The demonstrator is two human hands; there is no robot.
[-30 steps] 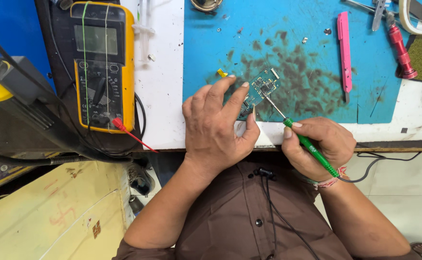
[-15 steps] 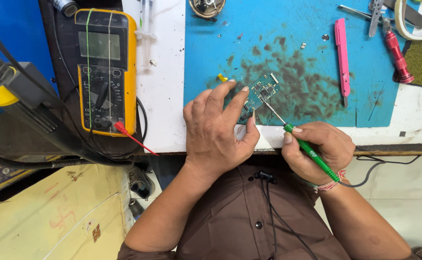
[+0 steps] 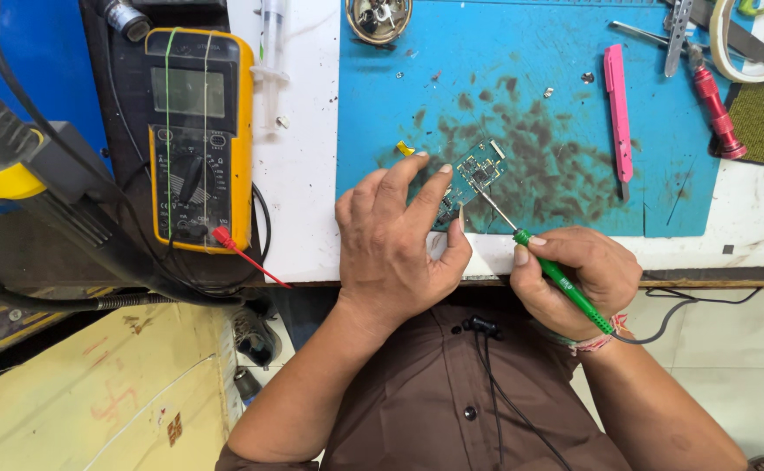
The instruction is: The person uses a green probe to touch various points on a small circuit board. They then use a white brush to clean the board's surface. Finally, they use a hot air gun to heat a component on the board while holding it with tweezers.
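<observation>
My left hand [image 3: 397, 240] pinches a small green circuit board [image 3: 471, 177] by its near end and holds it tilted on the stained blue work mat [image 3: 539, 105]. My right hand [image 3: 578, 275] grips a thin tool with a green handle [image 3: 559, 278] like a pen. Its metal tip touches the board's upper face. A cable runs from the tool's back end past my right wrist.
A yellow multimeter [image 3: 197, 135] with a red probe [image 3: 235, 251] lies to the left. A pink tool [image 3: 617, 118], a red-handled tool [image 3: 714, 109], tweezers [image 3: 677, 26] and a round tin [image 3: 379, 17] sit on the mat's far side. A black-and-yellow hot-air tool [image 3: 24, 187] lies far left.
The view has shifted slightly. My left hand still holds the board and the tool tip stays on it; the tool has slid a little toward the board's near side.
</observation>
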